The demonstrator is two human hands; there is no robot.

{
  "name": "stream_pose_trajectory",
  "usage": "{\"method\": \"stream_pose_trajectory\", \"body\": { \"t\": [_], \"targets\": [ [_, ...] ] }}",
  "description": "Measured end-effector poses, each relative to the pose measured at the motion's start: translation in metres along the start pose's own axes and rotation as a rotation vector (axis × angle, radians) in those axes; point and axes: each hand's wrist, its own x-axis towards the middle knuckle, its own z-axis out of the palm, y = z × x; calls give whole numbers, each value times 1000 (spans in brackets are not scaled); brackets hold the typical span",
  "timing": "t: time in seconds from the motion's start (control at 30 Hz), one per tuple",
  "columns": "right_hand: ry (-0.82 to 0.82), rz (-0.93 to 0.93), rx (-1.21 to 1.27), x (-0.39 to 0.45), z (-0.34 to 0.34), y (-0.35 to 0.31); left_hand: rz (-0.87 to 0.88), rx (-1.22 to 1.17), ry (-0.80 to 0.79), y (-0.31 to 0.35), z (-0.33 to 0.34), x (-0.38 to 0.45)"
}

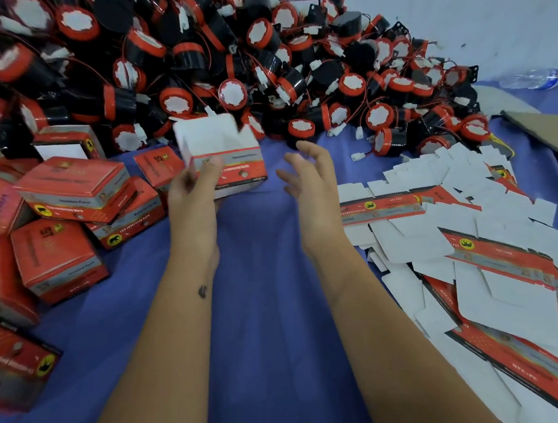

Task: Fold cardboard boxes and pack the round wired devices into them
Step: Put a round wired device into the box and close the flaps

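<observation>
Just above the centre of the frame, a half-folded box, white flaps up and blurred, red and grey printed band along its near side. Gripped at its lower left corner by the left hand, thumb across the printed band, fingers curled behind. Just right of the box and apart from it, the right hand, holding nothing, fingers spread and loosely bent. Both bare forearms stretched up from the bottom edge over the blue cloth on the tabletop.

Behind the box, filling the upper left and upper middle, a large heap of round devices, black bodies with red rims and white faces, thin red wires and white plugs tangled among them. One loose white plug on the cloth near the right hand.

At the left edge, a pile of finished boxes, red with grey bands and a yellow oval badge, lying at odd angles. At the right and lower right, a spread of flat unfolded boxes, white sides mostly up, overlapping. Farther up right, a brown cardboard sheet and a clear plastic bottle lying on its side.
</observation>
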Motion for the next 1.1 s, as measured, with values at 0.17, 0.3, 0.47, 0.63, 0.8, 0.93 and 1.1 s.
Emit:
{"method": "stream_pose_trajectory", "body": {
  "t": [0.17, 0.3, 0.47, 0.63, 0.8, 0.93, 1.1],
  "targets": [
    [-32, 41, -325, 61, 15, 22, 69, -31, 148, -4, 3, 4],
    [-68, -24, -376, 110, 48, 34, 62, -86, 151, -7, 4, 7],
    [-104, 52, -505, 145, 68, 49, 50, -73, 117, -12, 5, 10],
    [-48, -32, -603, 147, 65, 51, 34, -82, 124, -14, 6, 11],
    [-126, -83, -562, 122, 51, 49, 22, -94, 128, -13, 8, 12],
    [-34, -30, -169, 84, 32, 35, 15, -115, 131, -9, 4, 13],
    [191, -116, -92, 27, 10, 20, 57, -69, 72, -11, 1, 7]
  ]
}}
